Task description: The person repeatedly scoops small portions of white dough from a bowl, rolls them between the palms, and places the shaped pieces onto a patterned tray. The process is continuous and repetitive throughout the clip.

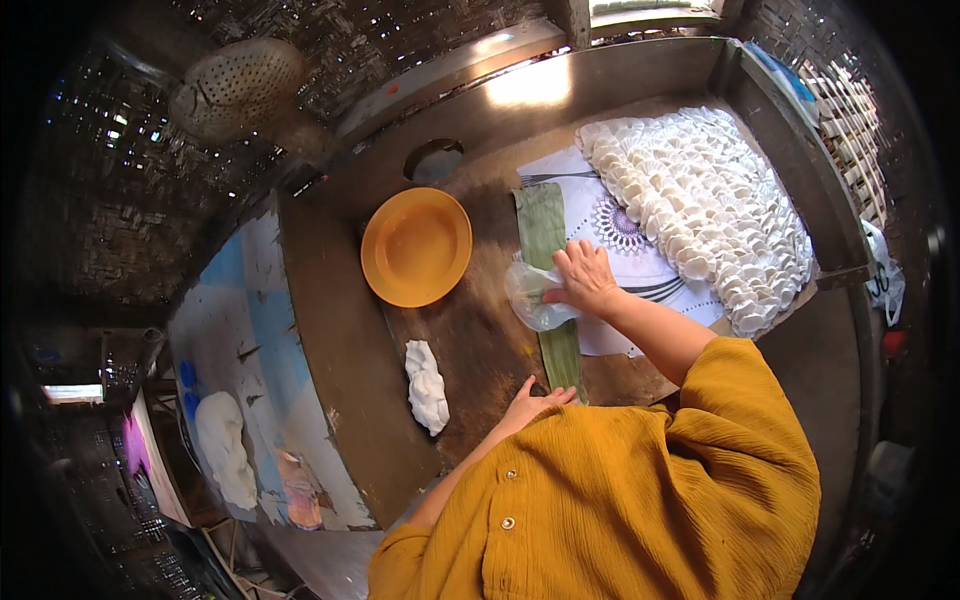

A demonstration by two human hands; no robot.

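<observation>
A long green leaf strip (pixel 541 222) lies across the dark wooden work board, over the edge of a white printed cloth (pixel 590 205). My right hand (pixel 588 280) is closed on a crumpled clear plastic bag (pixel 532 300), which rests over the middle of the leaf. At the leaf's near end, my left hand (pixel 540 403) lies with fingers stretched out, touching the strip. To the left of the leaf is a lumpy piece of white dough (pixel 427 388). Beyond it stands an orange bowl (pixel 416 247), which looks empty.
Many thin white rounds (pixel 700 205) overlap in a heap on the cloth at the right. Raised wooden walls (pixel 640 75) edge the board at the back and right. Another white lump (pixel 225 450) sits on the worn blue-white surface at left. A perforated ladle-like utensil (pixel 240 90) hangs far left.
</observation>
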